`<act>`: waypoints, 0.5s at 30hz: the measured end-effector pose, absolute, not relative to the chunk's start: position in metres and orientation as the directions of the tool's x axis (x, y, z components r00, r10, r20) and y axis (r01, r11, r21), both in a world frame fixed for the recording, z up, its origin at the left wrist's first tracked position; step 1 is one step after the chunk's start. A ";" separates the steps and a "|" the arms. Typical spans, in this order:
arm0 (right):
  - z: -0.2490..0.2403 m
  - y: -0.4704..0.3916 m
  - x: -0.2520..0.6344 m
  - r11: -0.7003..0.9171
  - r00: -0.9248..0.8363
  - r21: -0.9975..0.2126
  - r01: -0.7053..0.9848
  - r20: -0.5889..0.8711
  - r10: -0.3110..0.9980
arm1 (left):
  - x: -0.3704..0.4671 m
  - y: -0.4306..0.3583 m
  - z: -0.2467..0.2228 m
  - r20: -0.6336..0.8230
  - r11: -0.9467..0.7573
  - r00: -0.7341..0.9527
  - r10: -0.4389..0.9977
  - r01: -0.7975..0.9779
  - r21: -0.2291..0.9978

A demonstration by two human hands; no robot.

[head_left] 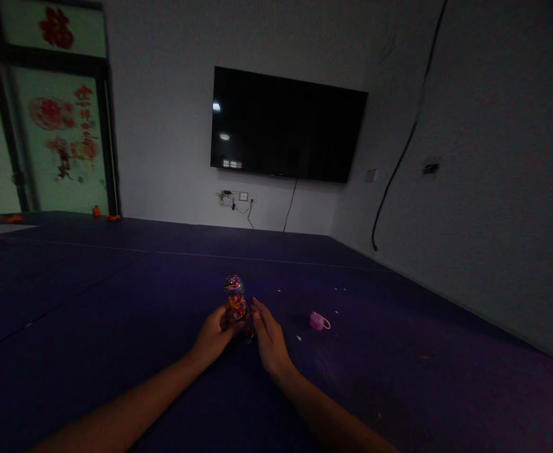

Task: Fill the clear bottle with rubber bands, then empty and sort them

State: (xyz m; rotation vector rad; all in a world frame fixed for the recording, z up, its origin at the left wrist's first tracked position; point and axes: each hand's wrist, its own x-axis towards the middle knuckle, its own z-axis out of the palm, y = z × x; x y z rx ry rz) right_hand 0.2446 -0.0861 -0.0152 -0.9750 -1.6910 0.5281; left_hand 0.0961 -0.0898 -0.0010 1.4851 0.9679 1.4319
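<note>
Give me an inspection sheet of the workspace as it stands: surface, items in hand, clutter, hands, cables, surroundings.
Surface: dark blue-purple floor covering with thin seam lines.
Job's things: clear container with multicoloured contents, slightly tilted between the hands; its lower part is hidden.
Clutter: pink-purple cap with a ring loop lying right of the hands; small white scraps scattered near it.
Left hand: wrapped around the container.
Right hand: fingers extended beside the container; contact unclear.
Cables near the hands: nothing seen.
Other cables: black cable down the right wall; thin cord below the television.
Surroundings: dark-screened wall television; glass door with red decorations; dim light.
</note>
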 end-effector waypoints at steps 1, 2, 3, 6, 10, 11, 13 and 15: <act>-0.012 -0.088 0.246 0.569 -0.098 -0.738 0.363 0.577 0.811 | 0.096 -0.089 -0.001 0.347 -0.346 0.045 0.937 -0.028 0.938; -0.008 -0.090 0.248 0.569 -0.098 -0.721 0.395 0.583 0.807 | 0.096 -0.089 -0.002 0.340 -0.338 0.039 0.940 -0.040 0.940; -0.005 -0.092 0.250 0.567 -0.103 -0.698 0.437 0.587 0.803 | 0.096 -0.088 -0.002 0.333 -0.331 0.034 0.942 -0.054 0.942; 0.000 -0.097 0.257 0.555 -0.153 -0.612 0.563 0.583 0.798 | 0.096 -0.087 -0.001 0.316 -0.313 0.012 0.949 -0.104 0.944; 0.001 -0.100 0.262 0.580 -0.250 -0.513 0.633 0.573 0.780 | 0.097 -0.086 0.000 0.266 -0.269 -0.037 0.963 -0.147 0.952; 0.001 -0.100 0.262 0.595 -0.280 -0.484 0.642 0.575 0.769 | 0.097 -0.086 0.000 0.252 -0.256 -0.045 0.967 -0.161 0.953; 0.002 -0.100 0.260 0.621 -0.339 -0.416 0.664 0.573 0.747 | 0.097 -0.087 0.001 0.228 -0.233 -0.051 0.972 -0.193 0.953; 0.002 -0.101 0.258 0.627 -0.384 -0.353 0.694 0.556 0.737 | 0.097 -0.087 0.001 0.212 -0.219 -0.057 0.976 -0.223 0.950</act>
